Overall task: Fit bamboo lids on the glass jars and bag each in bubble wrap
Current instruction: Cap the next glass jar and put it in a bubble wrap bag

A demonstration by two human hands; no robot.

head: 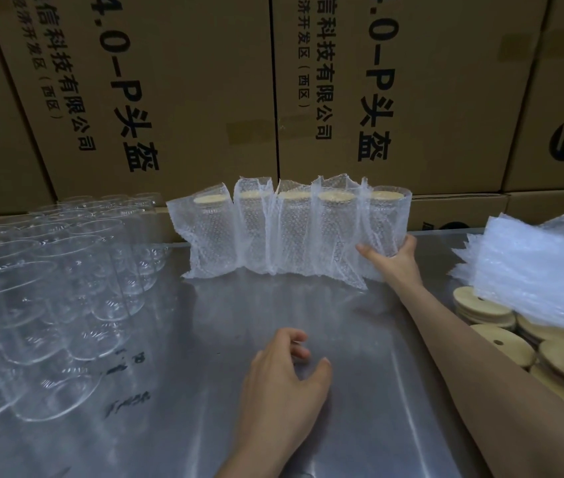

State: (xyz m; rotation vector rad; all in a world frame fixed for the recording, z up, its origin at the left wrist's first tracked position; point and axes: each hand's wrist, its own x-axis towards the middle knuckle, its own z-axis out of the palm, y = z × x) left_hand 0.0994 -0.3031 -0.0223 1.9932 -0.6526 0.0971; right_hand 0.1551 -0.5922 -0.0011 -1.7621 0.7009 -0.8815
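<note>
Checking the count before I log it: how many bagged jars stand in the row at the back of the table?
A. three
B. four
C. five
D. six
C: five lidded jars in bubble wrap stand side by side in the row of bagged jars, and the right hand grips the rightmost bagged jar near its base.
</note>
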